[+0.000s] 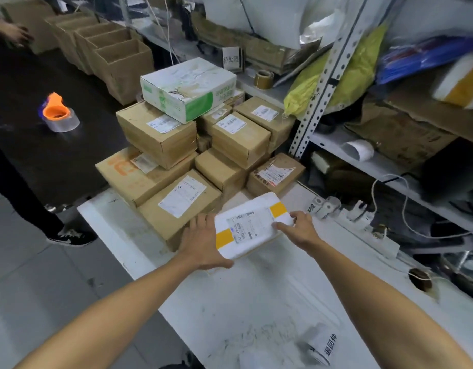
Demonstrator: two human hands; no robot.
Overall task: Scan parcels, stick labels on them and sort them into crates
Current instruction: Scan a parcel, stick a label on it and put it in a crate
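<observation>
Head view, left hand and right hand, fingers curled gripping white parcel on table

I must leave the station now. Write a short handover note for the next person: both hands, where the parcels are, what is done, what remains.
Left hand: holds the near-left edge of the white parcel with yellow bands, thumb under its near edge.
Right hand: grips the parcel's right end, fingers on top.
The parcel, with a label already on top, is just above the white table, in front of the stack of brown boxes.
The boxes also carry labels; a label roll lies near you.
Done: this parcel picked up.
Left: whether it is scanned cannot be told; sort it, then process the stack.
</observation>
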